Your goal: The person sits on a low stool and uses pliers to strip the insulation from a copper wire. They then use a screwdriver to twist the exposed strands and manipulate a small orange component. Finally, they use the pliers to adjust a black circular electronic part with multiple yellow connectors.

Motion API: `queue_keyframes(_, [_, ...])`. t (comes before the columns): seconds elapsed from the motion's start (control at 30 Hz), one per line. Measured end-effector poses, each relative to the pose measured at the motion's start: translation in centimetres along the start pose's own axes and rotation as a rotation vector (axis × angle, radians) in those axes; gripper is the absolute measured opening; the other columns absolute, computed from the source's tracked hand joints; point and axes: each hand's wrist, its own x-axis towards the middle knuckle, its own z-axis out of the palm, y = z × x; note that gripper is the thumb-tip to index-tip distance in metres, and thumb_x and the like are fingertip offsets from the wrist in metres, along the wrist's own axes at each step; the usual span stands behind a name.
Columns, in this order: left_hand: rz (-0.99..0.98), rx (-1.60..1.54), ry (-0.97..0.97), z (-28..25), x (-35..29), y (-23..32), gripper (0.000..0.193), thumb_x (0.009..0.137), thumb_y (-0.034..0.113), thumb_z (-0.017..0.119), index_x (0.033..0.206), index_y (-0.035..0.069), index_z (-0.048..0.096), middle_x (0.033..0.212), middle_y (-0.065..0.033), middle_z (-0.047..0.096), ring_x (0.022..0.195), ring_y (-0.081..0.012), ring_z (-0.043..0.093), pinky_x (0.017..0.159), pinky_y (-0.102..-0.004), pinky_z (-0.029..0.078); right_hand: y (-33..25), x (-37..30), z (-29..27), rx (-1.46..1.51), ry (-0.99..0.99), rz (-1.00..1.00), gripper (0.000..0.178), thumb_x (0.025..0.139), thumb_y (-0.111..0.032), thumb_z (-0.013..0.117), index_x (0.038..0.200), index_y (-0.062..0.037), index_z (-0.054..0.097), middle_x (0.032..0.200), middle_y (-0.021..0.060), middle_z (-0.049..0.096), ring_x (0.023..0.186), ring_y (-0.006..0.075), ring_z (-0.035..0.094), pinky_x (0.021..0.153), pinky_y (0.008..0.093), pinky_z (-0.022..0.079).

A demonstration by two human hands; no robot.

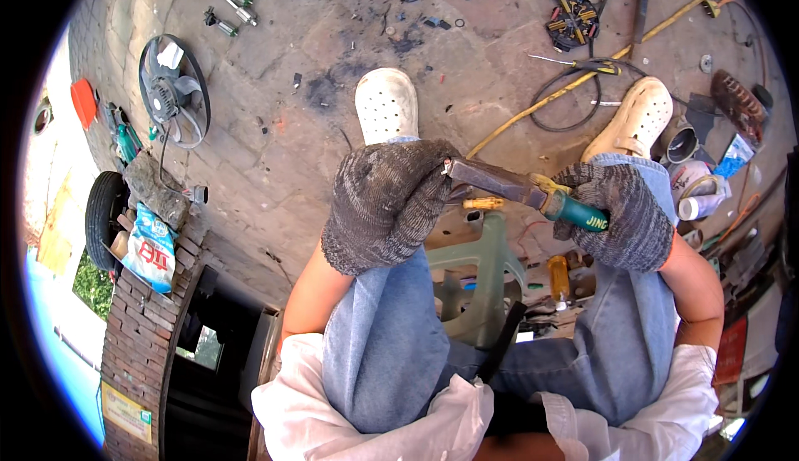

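Note:
Both my hands wear dark grey knitted gloves. My right hand (616, 211) is closed round the green handle of a tool with a broad, dark flat metal shank (491, 180). The shank points left, to the fingers of my left hand (389, 203). That hand is closed in a pinch, and a small pale bit (448, 166) shows at its fingertips against the shank's end; what it is stays unclear. A yellow piece (549, 185) shows by the right fingers. Just under the shank is a yellow handle (483, 203), partly hidden.
A green plastic stool (470, 257) stands between my knees. On the stone floor lie a fan-like part (171, 91), a round coil-like part (573, 22), a screwdriver (595, 66), a yellow hose (574, 85) and scattered scraps. A tyre (103, 220) and a bag (151, 249) are at left.

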Motion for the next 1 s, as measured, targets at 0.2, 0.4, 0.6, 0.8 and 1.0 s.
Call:
queue_keyframes(0.2, [-0.110,-0.103,-0.134,-1.0,0.2,0.9,0.021,0.077,0.018,0.065,0.094,0.006,0.068,0.082,-0.0095,0.067,0.075,-0.0273,0.064,0.071,-0.0366,0.050,1.2,-0.4,0.6,-0.181,0.180,-0.235,0.031,0.067,-0.017,0.069,0.094,-0.0034,0.064,0.101,0.0164,0.061,0.084,0.0339,0.061,0.074,0.0385,0.049])
queue_keyframes(0.4, [-0.122,-0.028,-0.201,-1.5,0.4,1.6,0.022,0.076,0.024,0.066,0.090,0.007,0.070,0.077,-0.0089,0.065,0.073,-0.0276,0.063,0.071,-0.0373,0.050,-1.0,-0.7,-0.2,-0.355,0.133,-0.142,0.032,0.067,-0.014,0.068,0.097,-0.0044,0.066,0.113,0.0160,0.059,0.092,0.0311,0.062,0.079,0.0375,0.049])
queue_keyframes(0.6, [-0.074,0.024,-0.186,-1.4,-0.2,1.5,0.022,0.078,0.024,0.065,0.089,0.006,0.069,0.076,-0.0104,0.064,0.073,-0.0278,0.063,0.070,-0.0378,0.050,-1.1,-0.2,-1.1,-0.092,0.004,-0.231,0.031,0.067,-0.009,0.067,0.098,-0.0038,0.067,0.126,0.0186,0.053,0.103,0.0327,0.060,0.087,0.0389,0.049])
queue_keyframes(0.8, [0.044,-0.024,-0.054,-0.5,-1.1,0.5,0.024,0.072,0.021,0.071,0.093,0.011,0.069,0.073,-0.0072,0.062,0.067,-0.0260,0.061,0.063,-0.0383,0.047,0.3,-0.8,-0.7,0.039,0.003,-0.270,0.033,0.069,-0.010,0.069,0.102,-0.0050,0.066,0.125,0.0202,0.052,0.103,0.0343,0.059,0.086,0.0383,0.049])
queue_keyframes(1.0, [0.049,0.105,-0.177,-1.1,0.2,1.3,0.022,0.073,0.028,0.067,0.089,0.013,0.068,0.062,-0.0061,0.057,0.055,-0.0244,0.057,0.051,-0.0390,0.043,-0.1,-0.8,-0.6,-0.046,-0.008,-0.270,0.034,0.070,-0.012,0.069,0.103,-0.0037,0.065,0.123,0.0199,0.053,0.099,0.0351,0.060,0.084,0.0386,0.049])
